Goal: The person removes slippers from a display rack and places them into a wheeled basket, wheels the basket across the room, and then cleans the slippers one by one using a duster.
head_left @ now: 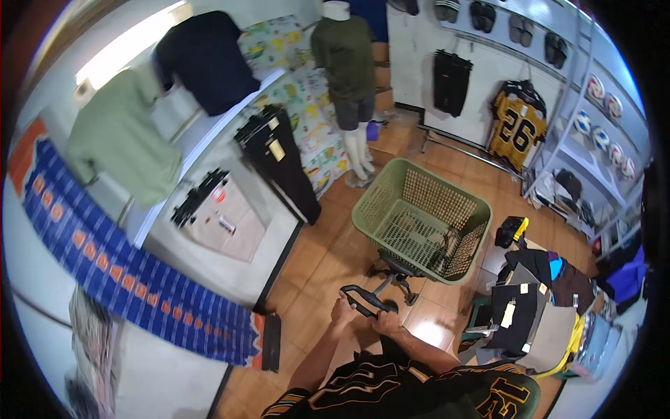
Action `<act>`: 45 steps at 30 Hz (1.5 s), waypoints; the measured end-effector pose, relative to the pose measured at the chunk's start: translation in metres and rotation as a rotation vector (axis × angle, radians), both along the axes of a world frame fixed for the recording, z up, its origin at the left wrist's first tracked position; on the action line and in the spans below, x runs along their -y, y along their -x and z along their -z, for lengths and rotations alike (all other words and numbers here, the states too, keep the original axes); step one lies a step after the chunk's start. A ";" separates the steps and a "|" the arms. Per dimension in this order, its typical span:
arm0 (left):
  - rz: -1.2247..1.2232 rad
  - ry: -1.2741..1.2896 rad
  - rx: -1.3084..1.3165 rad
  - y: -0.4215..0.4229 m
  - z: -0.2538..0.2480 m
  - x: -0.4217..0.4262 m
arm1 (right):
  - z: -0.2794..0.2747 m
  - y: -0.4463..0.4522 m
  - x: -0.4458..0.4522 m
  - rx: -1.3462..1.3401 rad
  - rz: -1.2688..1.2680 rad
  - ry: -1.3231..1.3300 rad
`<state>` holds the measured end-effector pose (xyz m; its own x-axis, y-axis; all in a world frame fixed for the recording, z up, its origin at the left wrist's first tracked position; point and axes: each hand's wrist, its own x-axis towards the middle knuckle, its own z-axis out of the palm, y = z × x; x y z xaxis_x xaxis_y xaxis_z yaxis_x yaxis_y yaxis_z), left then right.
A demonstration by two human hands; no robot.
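Note:
My left hand [342, 311] is closed around the left end of a black loop-shaped handle [363, 292], which resembles an office chair armrest. On the near right end of the same loop, my right hand [386, 322] is closed too. Just beyond the handle, a wheeled base [395, 281] with dark castors stands on the tiles. Above that base sits a large olive-green plastic basket [370, 202] with perforated walls and some dark, thin items at its bottom right. Whether the handle is joined to the base I cannot tell.
Folded clothes [520, 307] are piled to the right, with a black-and-yellow shoe [511, 232] beside them. A mannequin [345, 77] stands behind the basket. Trousers [279, 157] hang along the left wall. A shelf rack [590, 150] holds balls at the far right.

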<state>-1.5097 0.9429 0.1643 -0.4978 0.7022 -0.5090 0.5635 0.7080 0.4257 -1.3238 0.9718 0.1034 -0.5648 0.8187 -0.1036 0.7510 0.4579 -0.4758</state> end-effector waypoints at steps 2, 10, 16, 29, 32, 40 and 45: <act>0.048 0.007 0.000 0.003 -0.017 -0.037 | 0.000 0.005 -0.030 -0.079 0.063 -0.036; 0.244 0.055 0.029 0.002 -0.018 -0.206 | -0.011 0.003 -0.187 -0.001 0.199 -0.009; 0.393 0.124 -0.019 -0.030 -0.022 -0.345 | -0.041 -0.024 -0.317 0.229 0.261 0.526; 0.674 0.033 -0.061 -0.126 -0.011 -0.593 | -0.038 -0.105 -0.510 0.053 0.690 0.377; 0.756 0.017 -0.062 -0.144 -0.014 -0.647 | -0.042 -0.115 -0.548 0.040 0.772 0.388; 1.113 0.041 -0.128 -0.184 0.009 -0.785 | -0.039 -0.148 -0.658 0.045 1.035 0.464; 1.199 0.139 -0.074 -0.236 0.008 -0.859 | -0.021 -0.181 -0.710 -0.013 1.251 0.448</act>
